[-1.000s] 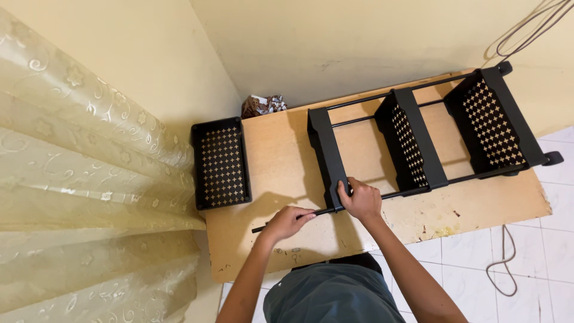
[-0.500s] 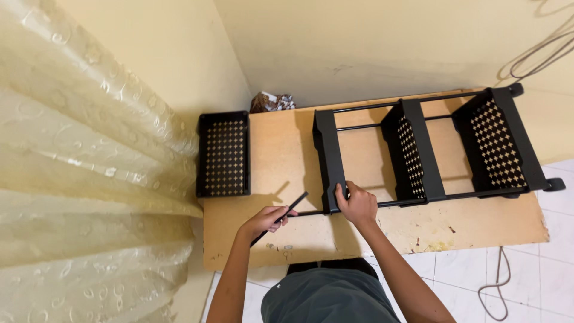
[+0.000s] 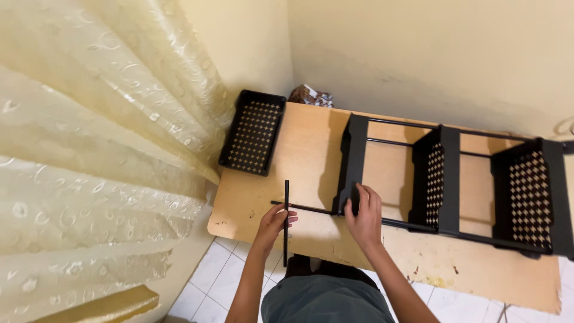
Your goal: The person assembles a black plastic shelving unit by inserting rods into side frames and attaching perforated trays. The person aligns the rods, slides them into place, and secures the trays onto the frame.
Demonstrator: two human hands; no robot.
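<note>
Seen from the head camera, looking down. The left hand (image 3: 274,222) is gripping a thin black rod (image 3: 286,221), fingers closed around its middle; the rod is standing nearly straight up-and-down in the frame, its upper end over the wooden board (image 3: 311,149) and its lower end hanging past the board's near edge above the white tiled floor (image 3: 209,281). The right hand (image 3: 363,214) is pressing on the lower end of the first shelf panel (image 3: 351,161) of a black rack (image 3: 454,179) lying on its side on the board, fingers curled against the panel; whether they are wrapping round its edge is hard to tell from this angle. A second thin rail (image 3: 305,208) is sticking out leftward from that panel, crossing just behind the held rod, possibly touching it. A loose black perforated tray (image 3: 252,140) is lying at the board's far left corner, beside a pale yellow patterned curtain (image 3: 89,149). A crumpled wrapper (image 3: 311,96) is sitting against the wall beyond the board.
</note>
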